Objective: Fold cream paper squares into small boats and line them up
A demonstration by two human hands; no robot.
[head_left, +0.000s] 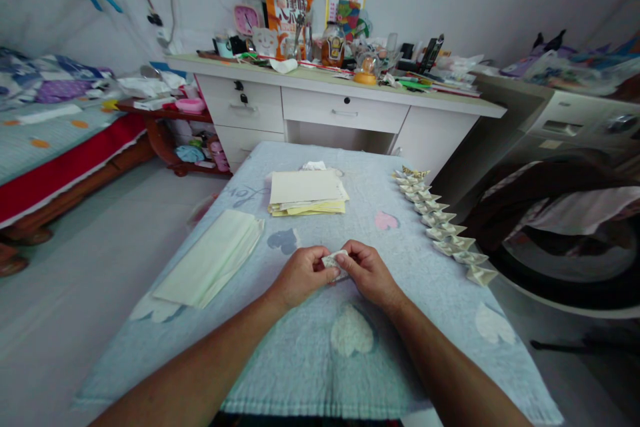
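A small folded piece of paper (334, 260) with faint print is pinched between both hands above the cloth-covered table. My left hand (306, 273) grips its left side, thumb on top. On its other side, my right hand (369, 272) presses it with the thumb, fingers curled behind. Part of the paper is hidden by the fingers. Beyond the hands lies a stack of cream and yellow paper sheets (307, 188). To the left is a pile of long pale green sheets (207, 260). Along the right edge runs a row of several folded paper boats (445, 230).
The table wears a light blue cloth (290, 360) with heart patterns. Behind it stands a white desk (345, 105) crowded with jars, a snack bag (286, 10) and a pink clock (247, 19). A washing machine (565, 127) is at right, a bed (55, 140) at left.
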